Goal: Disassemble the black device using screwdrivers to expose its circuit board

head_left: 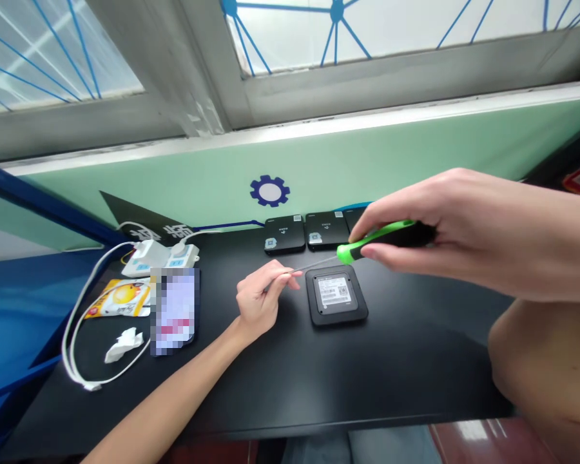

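My right hand (444, 225) is closed round the green and black handle of a screwdriver (367, 243), held above the black table (319, 380). Its thin metal shaft runs left to my left hand (261, 298), whose thumb and fingers pinch the tip. Just right of my left hand a small black square device (336, 295) lies on the table with its white label facing up. Neither hand touches it.
Three similar black devices (284, 234) stand in a row at the back by the green wall. At the left lie a white power strip (159, 258) with a looping white cable (77, 348), a yellow packet (120, 299), crumpled paper (123, 343) and a blurred phone (174, 310).
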### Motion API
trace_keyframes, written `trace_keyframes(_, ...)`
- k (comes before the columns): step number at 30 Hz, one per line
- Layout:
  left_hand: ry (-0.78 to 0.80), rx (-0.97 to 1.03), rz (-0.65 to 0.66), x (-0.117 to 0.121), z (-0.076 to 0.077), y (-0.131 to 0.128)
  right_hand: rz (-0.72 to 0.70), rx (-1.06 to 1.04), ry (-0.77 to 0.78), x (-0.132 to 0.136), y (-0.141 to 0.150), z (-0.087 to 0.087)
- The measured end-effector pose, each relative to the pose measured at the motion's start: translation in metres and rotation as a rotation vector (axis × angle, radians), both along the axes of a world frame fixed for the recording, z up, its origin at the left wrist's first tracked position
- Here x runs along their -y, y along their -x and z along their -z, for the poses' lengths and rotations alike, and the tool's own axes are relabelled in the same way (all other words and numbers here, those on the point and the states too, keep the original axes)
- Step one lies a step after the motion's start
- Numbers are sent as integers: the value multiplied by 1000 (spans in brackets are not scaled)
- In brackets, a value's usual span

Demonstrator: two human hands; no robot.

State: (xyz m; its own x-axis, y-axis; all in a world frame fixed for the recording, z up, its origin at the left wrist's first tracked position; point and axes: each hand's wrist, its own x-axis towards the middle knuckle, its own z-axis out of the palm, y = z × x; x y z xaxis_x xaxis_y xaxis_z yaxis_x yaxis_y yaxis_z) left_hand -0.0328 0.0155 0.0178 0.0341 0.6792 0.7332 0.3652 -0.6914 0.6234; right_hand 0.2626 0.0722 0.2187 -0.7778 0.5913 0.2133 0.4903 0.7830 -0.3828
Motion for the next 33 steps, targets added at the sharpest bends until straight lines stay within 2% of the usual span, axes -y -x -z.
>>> trace_keyframes(2,-22,9,-30,0,-4,1,-14,0,165,-13,-7,-1)
trace_keyframes(4,-40,14,-76,-1,-11,3,21,-65,329,-25,-15,5)
trace_keyframes(6,-24,8,-141,-2,-19,7,86,-240,484,-34,-22,21)
trace_keyframes(8,52,15,-230,-2,-26,13,189,-456,620,-37,-26,45)
trace_keyframes(11,239,69,-323,0,-27,25,264,-626,634,-34,-25,87)
trace_keyframes(14,350,66,-316,4,-17,38,326,-770,646,-27,-19,125)
trace_keyframes(19,446,-6,-348,7,2,55,403,-954,644,-29,-16,166)
trace_keyframes(26,492,-109,-416,14,7,59,479,-995,614,-29,-21,200)
trace_keyframes(33,522,-140,-419,12,5,67,511,-915,541,-20,-16,208)
